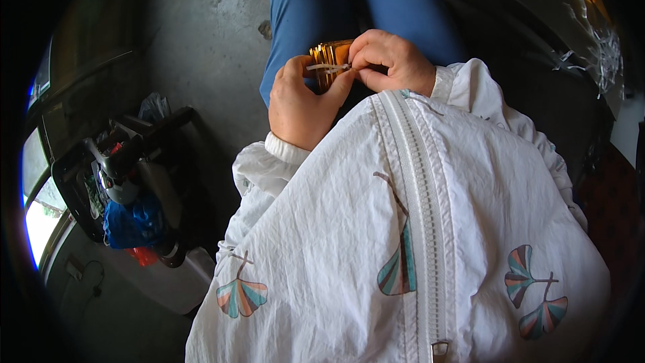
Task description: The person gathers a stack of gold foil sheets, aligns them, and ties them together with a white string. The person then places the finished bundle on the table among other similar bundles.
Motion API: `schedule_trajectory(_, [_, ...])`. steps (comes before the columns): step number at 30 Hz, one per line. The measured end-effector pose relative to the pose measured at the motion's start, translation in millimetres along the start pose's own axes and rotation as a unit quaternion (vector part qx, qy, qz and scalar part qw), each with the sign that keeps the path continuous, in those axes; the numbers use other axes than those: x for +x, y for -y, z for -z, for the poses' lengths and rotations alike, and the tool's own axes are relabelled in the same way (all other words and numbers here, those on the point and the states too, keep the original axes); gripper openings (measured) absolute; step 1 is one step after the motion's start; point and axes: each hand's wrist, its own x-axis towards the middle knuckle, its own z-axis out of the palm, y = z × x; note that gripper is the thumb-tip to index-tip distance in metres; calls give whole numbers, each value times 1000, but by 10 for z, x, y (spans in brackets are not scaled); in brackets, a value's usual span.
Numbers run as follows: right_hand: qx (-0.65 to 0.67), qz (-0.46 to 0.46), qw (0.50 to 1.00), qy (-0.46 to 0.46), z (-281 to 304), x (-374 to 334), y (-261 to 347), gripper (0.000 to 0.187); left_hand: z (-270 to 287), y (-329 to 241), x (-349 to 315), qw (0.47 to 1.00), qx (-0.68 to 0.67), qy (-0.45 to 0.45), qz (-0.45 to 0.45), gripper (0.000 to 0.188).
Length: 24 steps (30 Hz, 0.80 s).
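Note:
A small stack of shiny amber-gold pieces is held above my lap, just in front of the white jacket. Across it runs a thin white band, which looks like a tie or a rubber band. My left hand is closed on the stack's near left side, with the thumb reaching toward the band. At the stack's right side my right hand is closed in a pinch, its fingertips at the band's right end. Those fingers partly cover the stack, so what the pieces are is unclear.
My blue-trousered legs lie beyond the hands. On the left stands a dark container with a blue bag and other items. Clear plastic strands hang at the far right by a dark surface.

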Motion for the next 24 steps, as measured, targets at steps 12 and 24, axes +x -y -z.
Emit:
schedule_trajectory(12, [147, -149, 968, -137, 345, -187, 82, 60, 193, 54, 96, 940, -329, 82, 46, 49])
schedule_trajectory(24, [329, -152, 928, -84, 294, 98, 359, 48, 146, -153, 231, 871, -478, 76, -91, 49])
